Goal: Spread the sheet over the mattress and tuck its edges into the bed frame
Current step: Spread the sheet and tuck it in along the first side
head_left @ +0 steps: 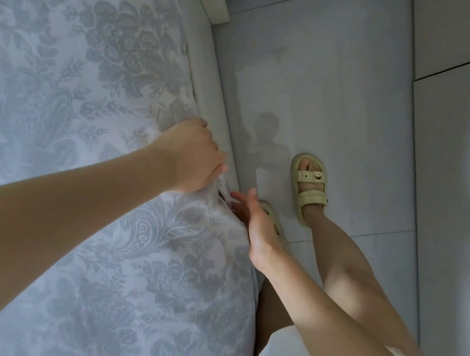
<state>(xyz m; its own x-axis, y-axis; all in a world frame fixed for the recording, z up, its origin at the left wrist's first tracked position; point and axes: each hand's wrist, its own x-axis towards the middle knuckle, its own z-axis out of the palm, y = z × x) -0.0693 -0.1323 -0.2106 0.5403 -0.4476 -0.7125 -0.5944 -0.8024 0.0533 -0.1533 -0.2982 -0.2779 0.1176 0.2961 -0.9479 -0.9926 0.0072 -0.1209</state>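
Plainly, the tucking stage is in hand; the patterned sheet (92, 75) is spread over the mattress, which is hidden beneath it, and fills the left of the view, while its right edge is met by the pale bed frame (213, 64) running from near to far. A bunch of the sheet's edge is gripped by the left hand (192, 154), its fingers curled round the cloth just beside the frame; the right hand (257, 225) is placed a little nearer, with fingers (242, 205) straight and nothing held, their tips at the dark gap between sheet and frame. For a clean tuck, the cloth is best drawn taut and slightly lifted by the left hand, so that slack is offered to the gap; the flat right fingers are then best slid down into it, with the cloth carried ahead of them rather than bunched on top. Wrinkles beside the right hand are likely to be trapped unless smoothed toward the edge first; whether the farther stretch is tucked cannot be told.
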